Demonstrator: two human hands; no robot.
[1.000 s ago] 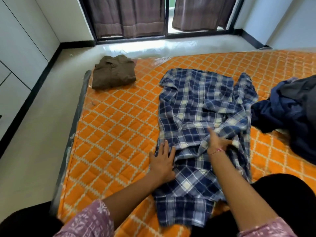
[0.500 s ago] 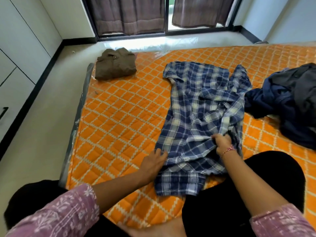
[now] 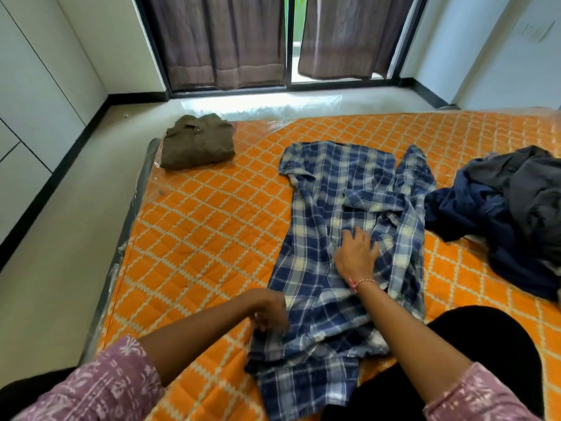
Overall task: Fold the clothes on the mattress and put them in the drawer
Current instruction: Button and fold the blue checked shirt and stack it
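A blue and white checked shirt lies lengthwise on the orange quilted mattress, its sides folded inward. My right hand lies flat on the shirt's middle, fingers spread, pressing the cloth. My left hand has curled fingers at the shirt's lower left edge and pinches the fabric there. A folded brown shirt sits at the mattress's far left corner. A heap of dark navy and grey clothes lies unfolded at the right.
White cabinet fronts with drawers line the left wall across a strip of pale floor. Brown curtains hang over a glass door at the back. My dark-clad knees rest at the mattress's near edge.
My right hand let go of the shirt's right side and moved up onto its middle, lying flat. My left hand shifted down to the lower left edge and curled on the fabric.
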